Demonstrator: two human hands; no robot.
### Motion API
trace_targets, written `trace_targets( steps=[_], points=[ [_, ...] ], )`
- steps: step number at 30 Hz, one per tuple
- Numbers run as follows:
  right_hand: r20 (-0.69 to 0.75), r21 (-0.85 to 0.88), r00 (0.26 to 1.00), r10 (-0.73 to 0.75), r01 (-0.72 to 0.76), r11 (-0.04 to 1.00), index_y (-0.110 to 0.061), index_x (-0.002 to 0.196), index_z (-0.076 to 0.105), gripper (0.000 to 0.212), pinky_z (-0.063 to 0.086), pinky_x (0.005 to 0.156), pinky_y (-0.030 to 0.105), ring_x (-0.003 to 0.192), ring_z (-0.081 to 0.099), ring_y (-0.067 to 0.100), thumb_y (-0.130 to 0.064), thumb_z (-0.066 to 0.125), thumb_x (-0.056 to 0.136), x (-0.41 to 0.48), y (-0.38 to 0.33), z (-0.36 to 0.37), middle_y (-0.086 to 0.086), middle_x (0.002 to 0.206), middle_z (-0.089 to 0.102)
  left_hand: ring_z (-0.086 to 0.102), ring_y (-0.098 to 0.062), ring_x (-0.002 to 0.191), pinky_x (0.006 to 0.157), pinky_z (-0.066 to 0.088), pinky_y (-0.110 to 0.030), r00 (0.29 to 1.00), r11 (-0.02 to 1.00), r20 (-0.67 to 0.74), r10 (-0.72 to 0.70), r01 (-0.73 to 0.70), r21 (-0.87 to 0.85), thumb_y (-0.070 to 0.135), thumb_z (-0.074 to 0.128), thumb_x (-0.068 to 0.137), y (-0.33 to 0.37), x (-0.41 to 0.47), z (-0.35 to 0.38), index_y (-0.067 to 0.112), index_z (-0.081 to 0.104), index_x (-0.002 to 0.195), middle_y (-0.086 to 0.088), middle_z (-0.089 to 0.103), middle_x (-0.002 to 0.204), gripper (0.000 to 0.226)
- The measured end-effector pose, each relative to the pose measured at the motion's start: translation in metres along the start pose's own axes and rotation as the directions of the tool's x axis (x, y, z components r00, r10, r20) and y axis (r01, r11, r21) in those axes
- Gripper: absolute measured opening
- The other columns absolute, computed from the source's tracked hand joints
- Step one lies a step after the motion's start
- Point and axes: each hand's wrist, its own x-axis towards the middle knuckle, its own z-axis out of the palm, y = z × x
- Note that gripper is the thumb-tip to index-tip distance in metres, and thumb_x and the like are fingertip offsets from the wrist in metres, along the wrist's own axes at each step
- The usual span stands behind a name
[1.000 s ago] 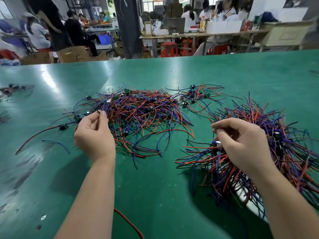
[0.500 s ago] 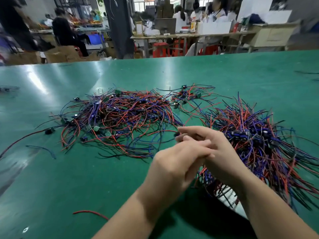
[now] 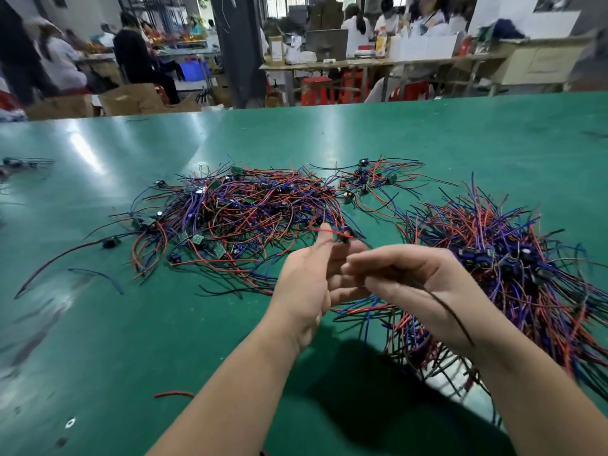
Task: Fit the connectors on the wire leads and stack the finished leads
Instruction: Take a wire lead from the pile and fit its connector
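Across the near half of the green table [image 3: 427,136] lie two masses of red, blue and black wire leads. At centre-left, the loose pile [image 3: 230,215] is spread flat and tangled, with small green boards and dark connectors scattered through it. At the right, the stacked pile [image 3: 519,268] is denser, its leads fanned outward and dark blue connectors gathered toward its middle. Its near edge overlies something white that cannot be identified. Farther back between the two sits a small cluster [image 3: 368,179] of a few leads, close to the far right edge of the loose pile.

Both hands are raised above the table in front of the gap between the piles, fingertips meeting. On the left hand [image 3: 306,281] the thumb points up, and thumb and fingers pinch a red lead [image 3: 332,232] that crosses the thumb tip. A small black connector [image 3: 344,239] sits at those fingertips. On the right hand [image 3: 418,284] the fingers are curled in a narrow pinch on a black wire [image 3: 452,312], which trails across the palm to the wrist. Whether that wire enters the connector cannot be told because of blur.

Strays are as follows:
- A long dark red lead [image 3: 56,263] runs off the left of the loose pile.
- A blue wire [image 3: 98,278] lies just beside it.
- A short red offcut [image 3: 174,394] lies near the left forearm.
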Motion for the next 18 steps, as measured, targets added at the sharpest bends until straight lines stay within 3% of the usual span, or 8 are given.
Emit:
trace_targets(
  steps=[3, 5, 7, 9, 12, 15, 18],
  points=[
    [0.124, -0.167, 0.987, 0.104, -0.083, 0.983, -0.013, 0.105, 0.071, 0.039, 0.049, 0.088, 0.020, 0.103, 0.067, 0.014, 0.015, 0.055, 0.084, -0.002, 0.001, 0.000, 0.001, 0.104, 0.073, 0.070, -0.017, 0.062, 0.054, 0.057, -0.024, 1.000, 0.978, 0.012, -0.009, 0.012, -0.209, 0.039, 0.054, 0.083, 0.005, 0.001, -0.001, 0.004, 0.066, 0.088, -0.011, 0.073, 0.077, 0.038],
    [0.184, -0.252, 0.968, 0.171, -0.122, 0.960, -0.019, 0.103, 0.072, 0.052, 0.047, 0.092, 0.021, 0.110, 0.064, 0.012, 0.022, 0.046, 0.085, -0.002, 0.001, -0.002, -0.001, 0.109, 0.072, 0.070, -0.016, 0.062, 0.056, 0.058, -0.025, 1.000, 0.965, 0.019, 0.015, -0.010, -0.261, 0.036, 0.060, 0.074, 0.008, 0.001, -0.003, 0.006, 0.067, 0.085, -0.010, 0.073, 0.077, 0.033],
    [0.197, -0.265, 0.956, 0.218, -0.163, 0.951, -0.024, 0.089, 0.076, 0.064, 0.046, 0.094, 0.025, 0.115, 0.060, 0.011, 0.026, 0.037, 0.084, -0.002, 0.000, 0.000, -0.004, 0.114, 0.069, 0.069, -0.014, 0.060, 0.057, 0.058, -0.026, 0.998, 0.964, 0.013, 0.056, -0.050, -0.263, 0.034, 0.062, 0.071, 0.009, 0.002, -0.005, 0.007, 0.068, 0.082, -0.007, 0.072, 0.074, 0.029],
    [0.085, -0.201, 0.966, 0.244, -0.224, 0.954, -0.024, 0.068, 0.074, 0.069, 0.052, 0.089, 0.030, 0.109, 0.064, 0.013, 0.027, 0.030, 0.083, 0.000, 0.001, 0.002, -0.004, 0.109, 0.071, 0.065, -0.011, 0.054, 0.058, 0.058, -0.025, 0.995, 0.963, 0.013, 0.099, -0.092, -0.253, 0.033, 0.065, 0.069, 0.010, 0.002, -0.008, 0.008, 0.065, 0.083, -0.004, 0.068, 0.067, 0.029],
    [-0.172, 0.075, 0.942, 0.288, -0.279, 0.957, -0.018, 0.061, 0.069, 0.058, 0.053, 0.063, 0.023, 0.081, 0.070, 0.017, 0.021, 0.033, 0.085, 0.005, 0.003, 0.004, 0.004, 0.081, 0.072, 0.056, -0.005, 0.043, 0.055, 0.055, -0.023, 0.990, 0.988, 0.088, 0.109, -0.098, -0.120, 0.038, 0.070, 0.060, 0.012, 0.000, -0.014, 0.012, 0.067, 0.078, 0.001, 0.063, 0.062, 0.032],
    [-0.266, 0.329, 0.903, 0.338, -0.244, 0.912, -0.010, 0.075, 0.074, 0.030, 0.043, 0.051, 0.021, 0.059, 0.057, 0.016, -0.011, 0.050, 0.093, 0.010, 0.006, 0.005, 0.009, 0.072, 0.064, 0.048, -0.003, 0.037, 0.048, 0.054, -0.022, 0.976, 0.990, 0.207, 0.061, -0.085, 0.110, 0.039, 0.069, 0.059, 0.010, -0.005, -0.013, 0.016, 0.073, 0.065, 0.002, 0.063, 0.059, 0.025],
    [-0.272, 0.259, 0.904, 0.330, -0.262, 0.930, -0.011, 0.073, 0.076, 0.022, 0.038, 0.048, 0.018, 0.055, 0.047, 0.011, -0.030, 0.064, 0.073, 0.009, 0.004, 0.002, 0.007, 0.069, 0.059, 0.050, -0.004, 0.037, 0.047, 0.053, -0.021, 0.955, 0.966, 0.293, 0.041, -0.112, 0.232, 0.032, 0.069, 0.062, 0.006, -0.008, -0.008, 0.018, 0.074, 0.061, 0.004, 0.066, 0.058, 0.015]
  ],
)
